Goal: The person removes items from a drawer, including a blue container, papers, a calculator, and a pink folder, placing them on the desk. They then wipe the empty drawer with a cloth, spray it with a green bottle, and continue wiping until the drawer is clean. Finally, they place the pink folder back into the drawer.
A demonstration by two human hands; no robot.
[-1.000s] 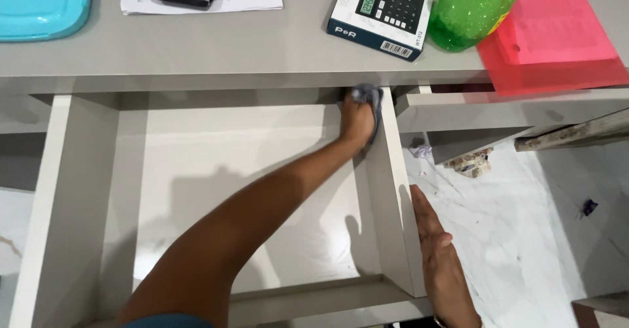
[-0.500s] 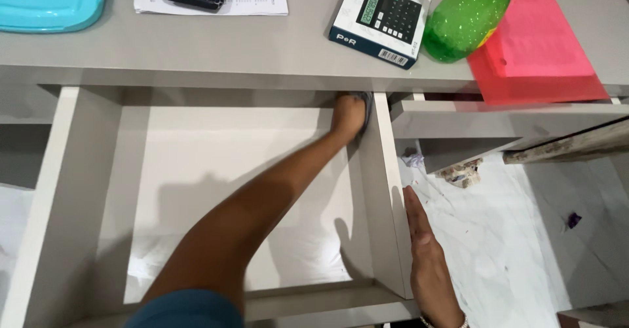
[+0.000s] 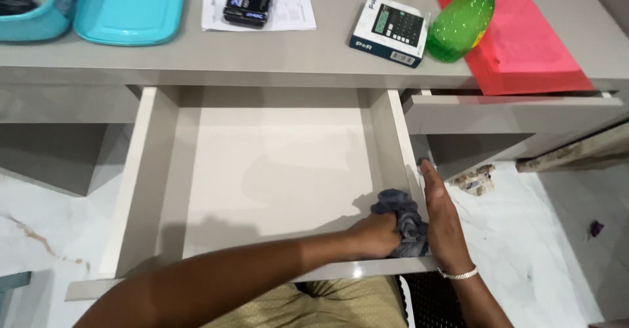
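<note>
Grey cloth point(image 3: 401, 218) in left hand point(image 3: 377, 235), drawer point(image 3: 147, 171) corner.

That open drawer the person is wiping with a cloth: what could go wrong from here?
The drawer is pulled far out, so pressing down with the cloth might strain it. The right hand rests on the drawer's side wall and could get pinched if the drawer slides in. On the desk, the green bottle lies near the edge and might roll if jolted.
</note>
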